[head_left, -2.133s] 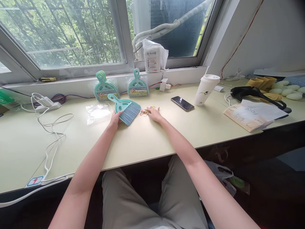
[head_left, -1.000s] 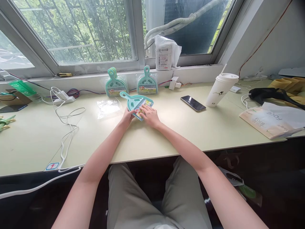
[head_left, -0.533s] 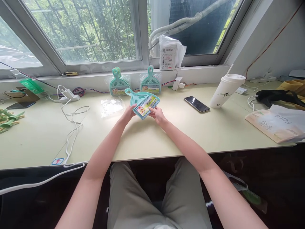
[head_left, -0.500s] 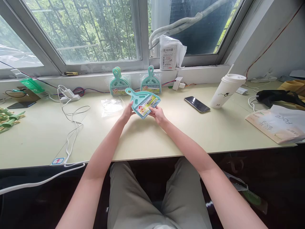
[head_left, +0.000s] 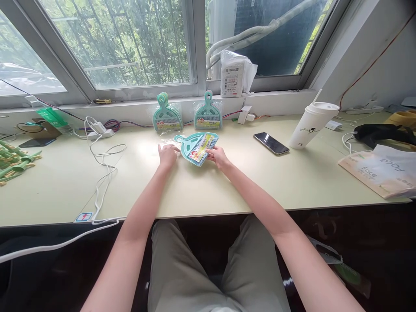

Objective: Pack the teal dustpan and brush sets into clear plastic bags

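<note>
My right hand (head_left: 218,157) grips the right edge of a mint-green dustpan and brush set (head_left: 197,147) with a yellow label, its handle pointing left. My left hand (head_left: 168,155) is left of that set, beside its handle, over a clear plastic bag (head_left: 169,141) that it partly covers; what its curled fingers hold is hidden. Behind them, several stacked green dustpans (head_left: 167,118) stand in clear wrapping against the sill, and another wrapped dustpan (head_left: 208,113) stands to their right.
A phone (head_left: 271,143) and a tilted white cup (head_left: 310,125) are on the right, with a tissue pack (head_left: 380,171) beyond. White cables (head_left: 105,167) run down the table's left part. A wrapped box (head_left: 232,78) sits on the sill.
My left hand has let go of the dustpan set and moved left onto the clear bag. The set has come lower in my right hand. The view has shifted slightly.
</note>
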`<action>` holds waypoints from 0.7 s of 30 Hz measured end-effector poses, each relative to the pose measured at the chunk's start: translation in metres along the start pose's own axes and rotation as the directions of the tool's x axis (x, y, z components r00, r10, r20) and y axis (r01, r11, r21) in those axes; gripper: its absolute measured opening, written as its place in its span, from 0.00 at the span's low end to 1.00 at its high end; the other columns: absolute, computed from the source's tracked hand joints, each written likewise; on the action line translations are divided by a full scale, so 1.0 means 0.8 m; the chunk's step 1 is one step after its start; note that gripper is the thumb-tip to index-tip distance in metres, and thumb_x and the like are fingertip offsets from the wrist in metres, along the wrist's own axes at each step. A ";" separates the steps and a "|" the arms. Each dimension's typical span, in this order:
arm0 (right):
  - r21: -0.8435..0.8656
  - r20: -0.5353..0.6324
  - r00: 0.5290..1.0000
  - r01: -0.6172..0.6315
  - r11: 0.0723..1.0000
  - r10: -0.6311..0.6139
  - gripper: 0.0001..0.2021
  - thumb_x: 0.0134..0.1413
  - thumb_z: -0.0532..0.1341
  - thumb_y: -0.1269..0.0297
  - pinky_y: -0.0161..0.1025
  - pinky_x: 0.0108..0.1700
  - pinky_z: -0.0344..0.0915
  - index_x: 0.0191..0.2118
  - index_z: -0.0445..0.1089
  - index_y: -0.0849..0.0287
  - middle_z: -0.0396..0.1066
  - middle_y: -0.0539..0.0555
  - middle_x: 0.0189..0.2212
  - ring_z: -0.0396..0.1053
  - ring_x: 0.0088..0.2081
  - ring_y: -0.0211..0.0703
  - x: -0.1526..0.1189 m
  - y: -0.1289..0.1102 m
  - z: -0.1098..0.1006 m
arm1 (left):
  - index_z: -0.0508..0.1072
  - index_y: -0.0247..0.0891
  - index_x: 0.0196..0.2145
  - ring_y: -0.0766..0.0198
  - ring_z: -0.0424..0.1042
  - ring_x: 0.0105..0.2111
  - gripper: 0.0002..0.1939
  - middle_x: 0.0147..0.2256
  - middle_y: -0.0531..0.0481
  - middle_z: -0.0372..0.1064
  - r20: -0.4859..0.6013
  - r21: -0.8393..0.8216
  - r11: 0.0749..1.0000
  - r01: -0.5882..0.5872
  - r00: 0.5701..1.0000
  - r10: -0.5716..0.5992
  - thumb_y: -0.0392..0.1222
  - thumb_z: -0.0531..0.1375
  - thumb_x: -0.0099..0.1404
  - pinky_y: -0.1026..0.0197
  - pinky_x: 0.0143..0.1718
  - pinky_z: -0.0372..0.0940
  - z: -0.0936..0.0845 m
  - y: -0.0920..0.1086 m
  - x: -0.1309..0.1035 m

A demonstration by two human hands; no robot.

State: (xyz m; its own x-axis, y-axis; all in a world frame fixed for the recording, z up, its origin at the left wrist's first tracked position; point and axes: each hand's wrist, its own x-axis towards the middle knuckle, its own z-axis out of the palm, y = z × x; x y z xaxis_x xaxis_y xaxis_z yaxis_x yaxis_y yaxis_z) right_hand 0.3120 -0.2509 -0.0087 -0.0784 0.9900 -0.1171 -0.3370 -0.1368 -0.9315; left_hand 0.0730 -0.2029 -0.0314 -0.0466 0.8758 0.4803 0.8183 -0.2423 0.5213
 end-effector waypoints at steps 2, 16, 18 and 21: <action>-0.024 -0.029 0.999 -0.029 0.999 0.028 0.07 0.55 0.60 0.80 0.41 0.43 0.77 0.36 0.70 0.63 0.79 0.55 0.33 0.78 0.31 0.40 0.002 -0.002 -0.003 | 0.78 0.42 0.26 0.47 0.69 0.50 0.13 0.36 0.42 0.75 0.078 0.136 0.991 0.013 0.997 -0.023 0.34 0.54 0.58 0.34 0.66 0.37 -0.002 0.015 -0.002; -0.017 -0.175 0.984 -0.020 1.000 0.017 0.08 0.53 0.59 0.82 0.38 0.36 0.77 0.33 0.70 0.64 0.78 0.54 0.29 0.77 0.29 0.39 0.019 -0.003 -0.028 | 0.63 0.29 0.62 0.45 0.63 0.58 0.32 0.62 0.32 0.60 0.259 0.534 0.843 -0.069 0.962 -0.086 0.24 0.46 0.61 0.47 0.51 0.65 -0.003 0.030 -0.014; -0.038 -0.124 0.992 -0.021 0.999 0.016 0.08 0.52 0.60 0.82 0.40 0.38 0.78 0.33 0.70 0.63 0.78 0.54 0.29 0.77 0.30 0.40 0.016 -0.002 -0.023 | 0.58 0.27 0.65 0.44 0.62 0.59 0.34 0.65 0.32 0.54 0.228 0.524 0.845 -0.105 0.974 -0.020 0.23 0.45 0.60 0.46 0.51 0.65 -0.001 0.033 -0.015; -0.056 -0.029 0.999 0.021 0.998 -0.022 0.07 0.53 0.62 0.81 0.43 0.41 0.78 0.35 0.72 0.63 0.78 0.54 0.30 0.77 0.31 0.41 0.012 -0.001 -0.016 | 0.58 0.29 0.66 0.43 0.62 0.58 0.34 0.66 0.34 0.54 0.179 0.483 0.862 -0.153 0.981 0.074 0.25 0.45 0.62 0.43 0.52 0.65 0.001 0.035 -0.014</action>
State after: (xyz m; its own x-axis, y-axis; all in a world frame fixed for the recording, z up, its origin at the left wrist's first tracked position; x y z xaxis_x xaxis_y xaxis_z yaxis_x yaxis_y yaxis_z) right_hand 0.3237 -0.2408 -0.0139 -0.0432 0.9934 -0.1062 -0.2859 -0.1142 -0.9514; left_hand 0.0972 -0.2191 -0.0228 0.1170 0.9162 0.3833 0.9893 -0.1412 0.0356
